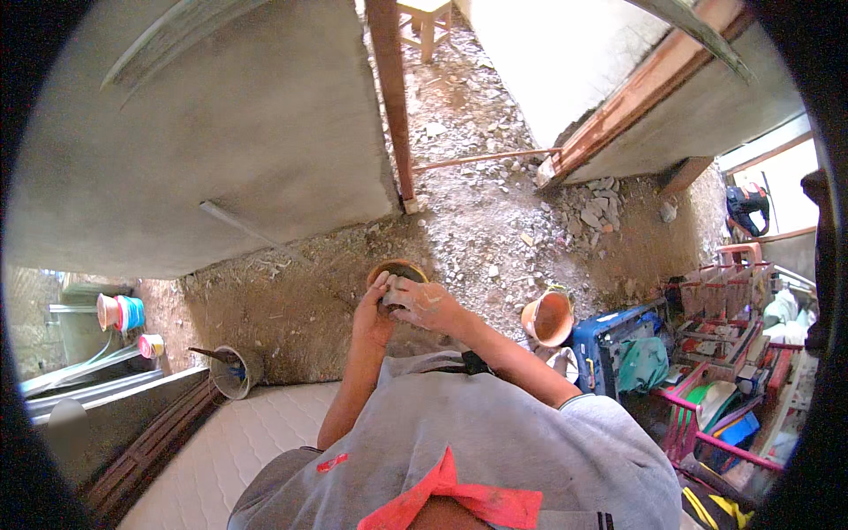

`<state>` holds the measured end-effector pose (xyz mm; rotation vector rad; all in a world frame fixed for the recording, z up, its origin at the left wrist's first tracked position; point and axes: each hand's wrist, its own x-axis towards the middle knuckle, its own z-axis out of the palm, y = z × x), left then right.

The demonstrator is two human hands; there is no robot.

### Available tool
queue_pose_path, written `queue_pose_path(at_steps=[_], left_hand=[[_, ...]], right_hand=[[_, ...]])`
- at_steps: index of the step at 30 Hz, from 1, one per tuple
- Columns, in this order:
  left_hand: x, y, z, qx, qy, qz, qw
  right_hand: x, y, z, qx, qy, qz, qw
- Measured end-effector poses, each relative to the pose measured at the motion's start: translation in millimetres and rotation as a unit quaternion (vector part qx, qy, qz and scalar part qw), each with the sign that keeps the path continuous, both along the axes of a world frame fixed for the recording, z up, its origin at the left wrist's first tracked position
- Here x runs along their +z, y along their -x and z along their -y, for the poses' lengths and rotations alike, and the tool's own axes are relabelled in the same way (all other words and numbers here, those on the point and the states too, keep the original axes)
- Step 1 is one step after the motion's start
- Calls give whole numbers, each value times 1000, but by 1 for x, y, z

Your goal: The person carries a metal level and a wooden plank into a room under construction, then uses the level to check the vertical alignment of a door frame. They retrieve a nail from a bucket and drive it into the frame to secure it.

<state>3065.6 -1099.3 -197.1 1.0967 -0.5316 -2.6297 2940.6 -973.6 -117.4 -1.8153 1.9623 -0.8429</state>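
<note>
My left hand and my right hand meet in front of my chest, with fingers curled in close to each other. Greyish smears coat the back and fingers of the right hand. Something grey shows between the fingers, too small and covered to name. Just beyond the fingertips is a round container with an orange-yellow rim and a dark inside; the hands hide its near part. Whether they touch it I cannot tell.
An orange-brown bucket lies tipped beside a blue case at right, near cluttered racks. Left stand a pale bucket and a mattress. Rubble covers the ground between plastered walls. Another person bends far right.
</note>
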Motion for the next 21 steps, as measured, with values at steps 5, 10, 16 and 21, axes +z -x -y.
queue_pose_path(at_steps=[5,10,16,21], left_hand=[[7,51,-77,-47,1,-30,998],[-14,62,-55,63,-66,-51,995],[-24,13,80,305,22,51,951],[-5,-23,217,412,215,170,869]], right_hand=[[6,41,-91,-116,-81,125,982],[-38,84,-200,-294,-108,173,934],[-150,87,-397,-507,-187,208,815],[-184,25,-484,-728,-111,530,421]])
